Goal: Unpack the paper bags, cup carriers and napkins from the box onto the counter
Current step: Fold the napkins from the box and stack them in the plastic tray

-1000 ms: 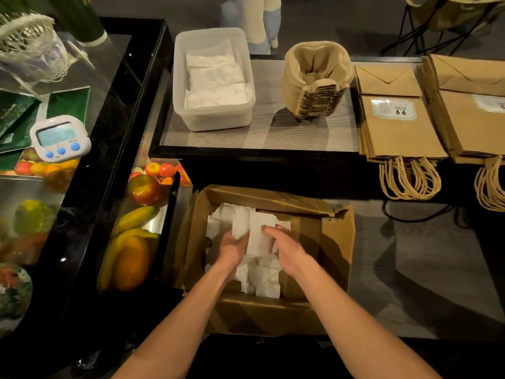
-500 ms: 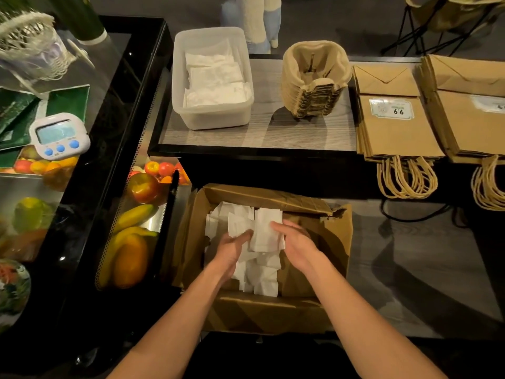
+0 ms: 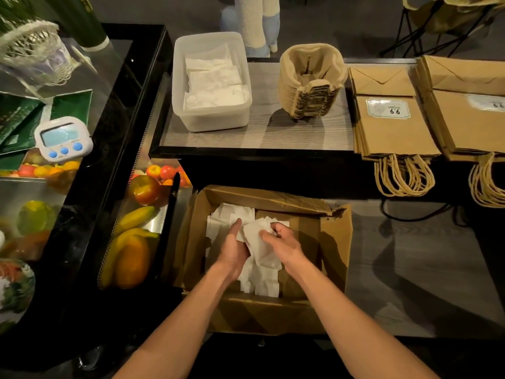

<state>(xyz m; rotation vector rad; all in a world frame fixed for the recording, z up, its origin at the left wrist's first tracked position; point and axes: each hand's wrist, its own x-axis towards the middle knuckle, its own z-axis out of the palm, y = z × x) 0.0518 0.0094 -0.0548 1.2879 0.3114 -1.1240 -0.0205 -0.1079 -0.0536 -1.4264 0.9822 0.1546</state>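
White digital timer (image 3: 63, 140) on glass display case (image 3: 117, 86); banana (image 3: 136, 218), red apple (image 3: 144, 189) inside; black cable (image 3: 410, 218) on grey surface (image 3: 423, 269)

With napkins (image 3: 262, 243) bunched in my left hand (image 3: 234, 248) and right hand (image 3: 285, 246), I am down inside the box (image 3: 336, 242). Its flaps stand on all sides, so the way out is straight up. The far flap leans in over the back. On the counter (image 3: 262, 134), bare wood lies between tub (image 3: 214, 123) and carriers (image 3: 308, 86) and along the front edge. Bags (image 3: 393, 132) cover the right end, handles hanging over. The fruit case (image 3: 142, 214) stands just beside the box's left.
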